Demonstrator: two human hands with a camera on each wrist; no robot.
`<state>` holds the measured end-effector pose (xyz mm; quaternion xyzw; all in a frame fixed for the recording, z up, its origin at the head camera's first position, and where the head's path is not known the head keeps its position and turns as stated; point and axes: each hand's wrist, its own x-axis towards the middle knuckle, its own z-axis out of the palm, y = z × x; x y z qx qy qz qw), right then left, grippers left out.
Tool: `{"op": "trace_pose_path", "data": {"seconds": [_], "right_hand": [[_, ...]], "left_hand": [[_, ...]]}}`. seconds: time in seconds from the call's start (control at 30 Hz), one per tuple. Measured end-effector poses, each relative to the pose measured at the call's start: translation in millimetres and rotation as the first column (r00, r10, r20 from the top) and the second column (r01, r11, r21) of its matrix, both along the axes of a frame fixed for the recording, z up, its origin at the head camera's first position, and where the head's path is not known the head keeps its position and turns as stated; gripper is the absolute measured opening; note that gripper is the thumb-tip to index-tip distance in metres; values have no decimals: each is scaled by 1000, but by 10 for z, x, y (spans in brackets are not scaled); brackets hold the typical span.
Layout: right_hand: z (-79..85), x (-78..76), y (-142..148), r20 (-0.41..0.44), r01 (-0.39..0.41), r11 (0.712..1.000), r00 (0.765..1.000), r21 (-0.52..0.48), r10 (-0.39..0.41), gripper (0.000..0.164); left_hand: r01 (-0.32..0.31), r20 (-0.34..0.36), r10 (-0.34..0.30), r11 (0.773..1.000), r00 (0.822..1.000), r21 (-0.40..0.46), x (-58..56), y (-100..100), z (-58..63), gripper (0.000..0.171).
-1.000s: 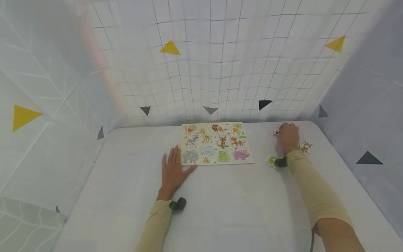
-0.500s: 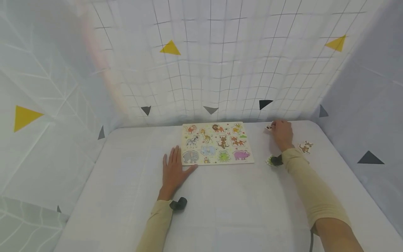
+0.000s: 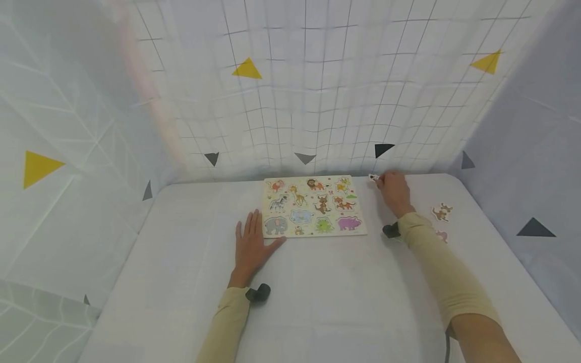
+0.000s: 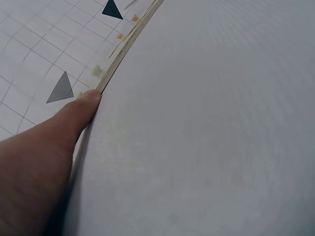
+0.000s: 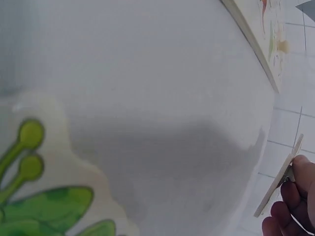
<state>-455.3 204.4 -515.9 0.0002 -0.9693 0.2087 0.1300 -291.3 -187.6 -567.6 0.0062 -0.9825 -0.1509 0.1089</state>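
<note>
In the head view, a wooden animal puzzle board (image 3: 309,207) lies flat near the table's far edge. My left hand (image 3: 249,247) rests at its left side with fingers straight, the thumb touching the front edge. My right hand (image 3: 394,192), to the right of the board, pinches a small white puzzle piece with dark marks (image 3: 373,177). The right wrist view shows that puzzle piece (image 5: 273,189) edge-on between thumb and fingers, so its picture is hidden. A green frog piece (image 5: 54,206) lies below the right wrist, mostly covered in the head view.
A brown kangaroo piece (image 3: 442,212) and a pink piece (image 3: 442,236), partly behind the sleeve, lie on the white table (image 3: 336,297) at the right. A gridded curtain (image 3: 313,111) hangs just behind the table.
My right hand has moved left and slightly away from me, toward the board, carrying the white piece. The pink piece has come into sight beside the sleeve. My left hand stays put.
</note>
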Motion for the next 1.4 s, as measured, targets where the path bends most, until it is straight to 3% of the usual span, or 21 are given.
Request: {"op": "trace_pose_path", "data": {"seconds": [0.73,0.87,1.17,1.4], "right_hand": [[38,33,-442,101,-112,994,988,-17,113,30],[74,36,-569,109,-143,990,984,20,140,32],[204,87,-882,82,-223,973,972,55,218,32],[160,117,-1138,33,-281,958,959,56,280,30]], "left_hand": [[-14,16,14,1000,1000,-13,5,-4,-11,104],[-11,12,11,1000,1000,-10,8,4,-6,103],[-7,-3,7,1000,1000,-25,12,-7,-5,103],[1,-15,-1,999,1000,-37,-2,-12,-39,104]]}}
